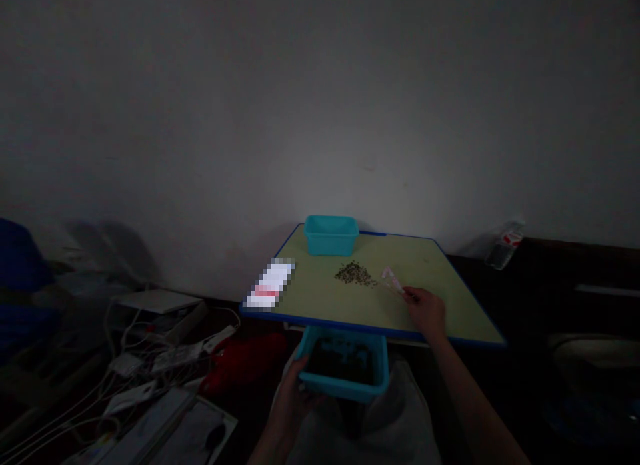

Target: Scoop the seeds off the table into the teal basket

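My left hand (293, 392) is closed on the left side of a turquoise plastic basin (345, 387), held over my lap below the table's front edge. Dark, loose material covers much of its bottom. Over the right half of the table, my right hand (425, 310) pinches a thin, partly clear plastic piece with pale pink marks (391, 278); its exact kind is unclear. Just left of that piece lies a spread pile of small dark and pale bits (354, 274), resembling seeds. A second turquoise basin (331, 242) stands upright behind the pile.
The pale tabletop (320, 302) has a blue rim and stands near a wall. At its left edge lies a blurred-out bright rectangle (270, 284). White cables and power strips (177, 356) crowd the lower left, beside a red item (245, 362). A clear package (505, 245) is at right.
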`<control>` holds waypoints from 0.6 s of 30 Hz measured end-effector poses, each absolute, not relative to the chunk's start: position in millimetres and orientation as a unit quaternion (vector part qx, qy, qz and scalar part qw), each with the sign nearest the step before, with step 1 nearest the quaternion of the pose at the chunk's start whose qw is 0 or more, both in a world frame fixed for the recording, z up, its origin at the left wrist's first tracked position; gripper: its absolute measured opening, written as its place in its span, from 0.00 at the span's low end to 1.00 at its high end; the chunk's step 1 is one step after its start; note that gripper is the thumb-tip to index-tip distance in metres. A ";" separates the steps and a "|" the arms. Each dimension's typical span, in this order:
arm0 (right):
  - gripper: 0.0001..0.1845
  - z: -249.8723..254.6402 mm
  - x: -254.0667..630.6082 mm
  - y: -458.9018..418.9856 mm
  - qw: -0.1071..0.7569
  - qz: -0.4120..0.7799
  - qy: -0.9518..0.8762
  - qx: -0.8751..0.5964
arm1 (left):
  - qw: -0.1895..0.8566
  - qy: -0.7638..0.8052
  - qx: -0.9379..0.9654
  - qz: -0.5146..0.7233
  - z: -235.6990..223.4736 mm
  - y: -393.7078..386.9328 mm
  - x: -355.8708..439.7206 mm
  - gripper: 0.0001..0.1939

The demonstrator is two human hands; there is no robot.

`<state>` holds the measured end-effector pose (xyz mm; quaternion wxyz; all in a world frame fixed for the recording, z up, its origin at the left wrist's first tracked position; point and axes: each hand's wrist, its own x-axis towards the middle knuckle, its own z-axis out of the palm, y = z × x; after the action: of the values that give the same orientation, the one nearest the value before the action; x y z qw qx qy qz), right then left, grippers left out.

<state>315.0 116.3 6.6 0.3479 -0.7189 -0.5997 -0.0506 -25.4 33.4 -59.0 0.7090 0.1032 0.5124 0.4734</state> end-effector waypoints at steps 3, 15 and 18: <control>0.16 8.0 313.7 116.1 0.344 -0.041 -0.603 -0.718 | 0.696 0.531 0.108 0.472 -57.3 33.7 -24.1 0.33; 0.14 4.0 313.8 123.2 0.374 -0.033 -0.627 -0.683 | 0.697 0.535 0.104 0.466 -57.8 35.0 -23.7 0.32; 0.13 2.7 314.4 126.7 0.372 -0.028 -0.633 -0.678 | 0.697 0.541 0.095 0.462 -58.9 36.7 -24.3 0.33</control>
<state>314.4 126.7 2.7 0.3722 -0.6783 -0.6329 -0.0282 -24.3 36.7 -58.9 0.6967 0.0947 0.5406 0.4619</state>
